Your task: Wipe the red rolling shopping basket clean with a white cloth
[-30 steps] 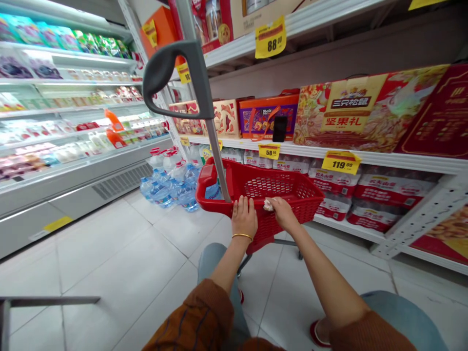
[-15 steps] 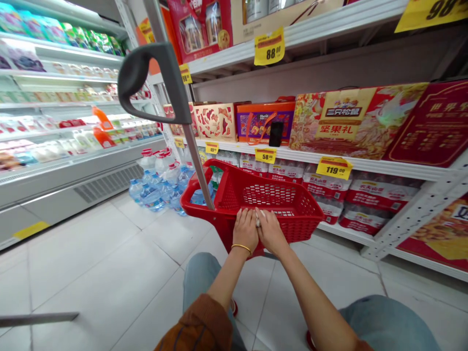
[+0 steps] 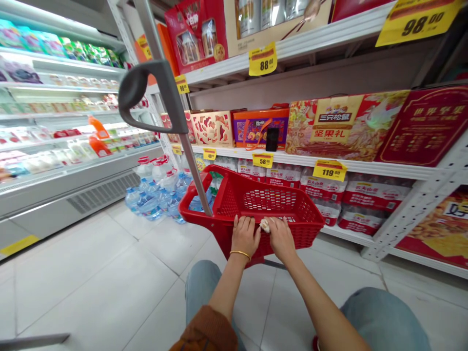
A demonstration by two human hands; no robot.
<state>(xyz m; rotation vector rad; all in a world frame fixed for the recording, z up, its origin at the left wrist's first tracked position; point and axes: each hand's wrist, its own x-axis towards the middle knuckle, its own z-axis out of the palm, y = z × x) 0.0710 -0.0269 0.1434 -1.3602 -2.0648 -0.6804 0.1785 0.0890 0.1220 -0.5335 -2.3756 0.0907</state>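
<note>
A red plastic shopping basket (image 3: 252,202) with perforated, lattice-like walls and a smooth rolled rim is seen on the pale tiled floor (image 3: 91,273), just in front of the person's knees. From its left corner a slim metal pole rises at a tilt and ends in a grey, loop-shaped pull handle (image 3: 146,90) of matte plastic.

The left hand (image 3: 244,236) is laid over the near rim of the basket, fingers bent down over the edge in a loose hold; a thin gold bangle (image 3: 240,253) is worn at the wrist. The right hand (image 3: 281,238) is placed just beside it on the same rim, its fingers curled around a small crumpled white wad (image 3: 264,225), which is pressed against the rim between the two hands. Whether it is tissue or cloth cannot be told.

Boxed gift sets in glossy red and gold card (image 3: 340,124) are ranged on the white metal shelf (image 3: 365,168) behind the basket, with yellow price tags (image 3: 330,170) clipped to its edge. Shrink-wrapped packs of bottled water (image 3: 365,195) are stacked beneath, and clear water jugs (image 3: 153,195) are grouped on the floor to the left.
</note>
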